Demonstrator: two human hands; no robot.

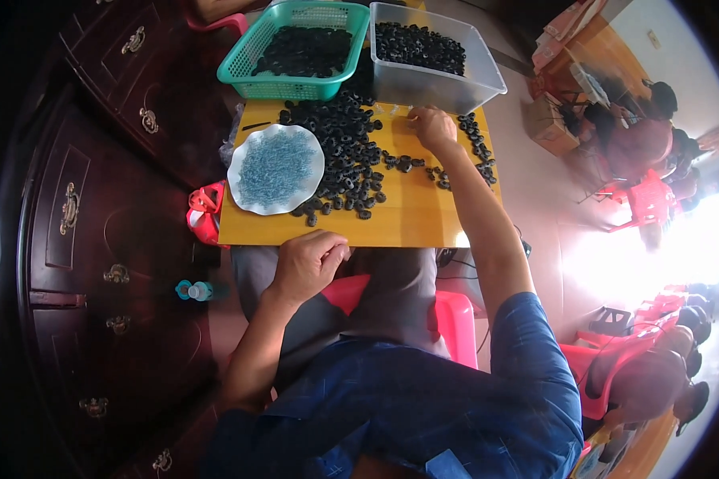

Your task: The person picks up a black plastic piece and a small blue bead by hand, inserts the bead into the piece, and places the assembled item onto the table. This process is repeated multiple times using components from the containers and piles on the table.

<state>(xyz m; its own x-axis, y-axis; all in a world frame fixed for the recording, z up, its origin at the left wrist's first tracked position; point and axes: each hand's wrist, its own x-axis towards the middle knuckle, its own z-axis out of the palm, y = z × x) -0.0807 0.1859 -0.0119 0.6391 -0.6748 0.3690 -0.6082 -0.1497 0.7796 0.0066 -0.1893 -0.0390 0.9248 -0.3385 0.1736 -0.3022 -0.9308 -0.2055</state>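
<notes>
My right hand (433, 129) reaches over the far right part of the yellow table, palm down with its fingers bent together. Beside its fingertips lie a few small clear pieces (379, 109); whatever it pinches is too small to make out. At the near edge my left hand (310, 262) is curled closed, and its contents, if any, are hidden. Between the hands spreads a pile of small black ring-like parts (347, 152), with a smaller group (478, 144) right of my right hand. A white wavy-rimmed plate (236, 177) at the left holds many thin bluish pieces (276, 169).
At the table's (407, 219) far side stand a green perforated basket (233, 70) and a clear plastic bin (479, 84), both holding black parts. Dark drawers (88, 207) line the left. A red-and-white bag (205, 212) hangs by the left edge. Other people sit at the right.
</notes>
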